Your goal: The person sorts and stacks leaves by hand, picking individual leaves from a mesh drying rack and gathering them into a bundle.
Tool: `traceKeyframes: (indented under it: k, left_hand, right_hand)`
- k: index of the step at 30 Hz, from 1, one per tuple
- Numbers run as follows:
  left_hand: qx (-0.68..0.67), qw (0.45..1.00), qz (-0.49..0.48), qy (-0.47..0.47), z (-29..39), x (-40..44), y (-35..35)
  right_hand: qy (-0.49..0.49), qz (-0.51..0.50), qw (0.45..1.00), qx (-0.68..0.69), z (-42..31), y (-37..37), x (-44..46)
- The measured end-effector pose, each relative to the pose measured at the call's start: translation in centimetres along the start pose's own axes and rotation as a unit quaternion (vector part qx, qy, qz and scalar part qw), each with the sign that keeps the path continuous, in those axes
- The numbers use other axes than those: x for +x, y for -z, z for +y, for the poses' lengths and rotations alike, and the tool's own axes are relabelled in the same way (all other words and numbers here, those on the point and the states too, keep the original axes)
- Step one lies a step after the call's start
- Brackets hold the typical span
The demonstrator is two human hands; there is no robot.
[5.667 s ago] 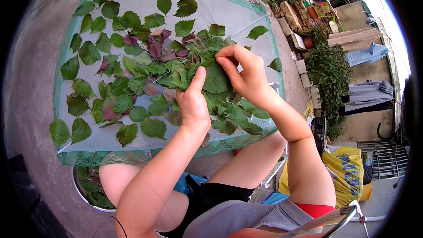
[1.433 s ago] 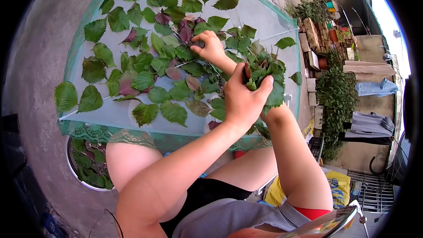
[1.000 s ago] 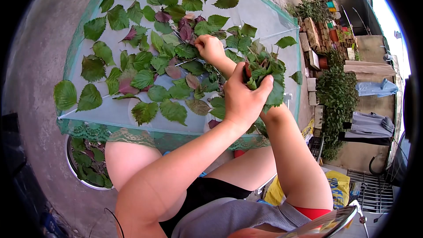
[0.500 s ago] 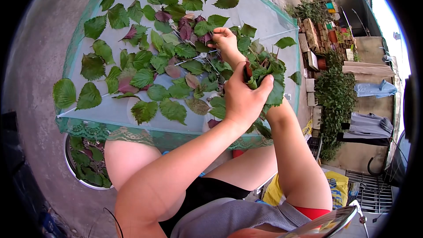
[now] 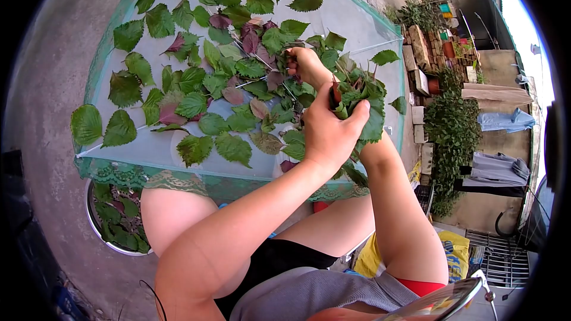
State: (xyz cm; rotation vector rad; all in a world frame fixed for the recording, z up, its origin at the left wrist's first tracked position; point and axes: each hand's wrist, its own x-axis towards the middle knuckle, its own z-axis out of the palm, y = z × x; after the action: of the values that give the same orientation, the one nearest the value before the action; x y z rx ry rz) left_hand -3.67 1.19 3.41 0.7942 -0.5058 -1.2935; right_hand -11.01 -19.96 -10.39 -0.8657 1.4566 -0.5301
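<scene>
My left hand [image 5: 333, 128] is closed around a bunch of green perilla leaves [image 5: 372, 98], thumb pressed on the near side, stems sticking out. Behind that bunch my right forearm crosses to the left. My right hand [image 5: 306, 64] is low over the leaf pile with its fingers curled; what they hold, if anything, is hidden. Beside its fingertips lie a purple leaf [image 5: 274, 80] and dark green leaves [image 5: 276, 40]. Loose serrated leaves, green and purple, are spread over a pale mesh cover [image 5: 125, 148] with thin ribs and a green lace edge [image 5: 148, 177].
A round, pale-rimmed container [image 5: 93, 220] with more leaves stands on the concrete floor [image 5: 53, 83] at lower left. My bare legs are under the cover's near edge. On the right are a yellow bag [image 5: 455, 252], bricks [image 5: 419, 47], plants [image 5: 449, 137] and hanging clothes [image 5: 499, 169].
My right hand has shifted slightly down and its fingers have curled in more. A purple leaf now lies lower, left of its fingers. My left hand and its bunch have stayed put.
</scene>
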Motion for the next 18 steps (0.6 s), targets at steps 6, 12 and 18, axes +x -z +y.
traceKeyframes:
  k: [6,12,18]
  left_hand:
    - [-0.001,1.000,-0.001,-0.003,-0.1,0.0,0.0]
    - [-0.002,1.000,0.003,-0.004,0.0,0.0,0.0]
    - [-0.007,1.000,0.002,0.007,0.2,0.0,0.0]
  right_hand:
    - [0.017,0.027,0.999,-0.043,-0.6,-0.5,-1.5]
    - [0.059,0.047,0.993,-0.092,-0.7,-0.5,-2.3]
    - [0.145,0.040,0.978,-0.146,0.4,0.4,-1.8]
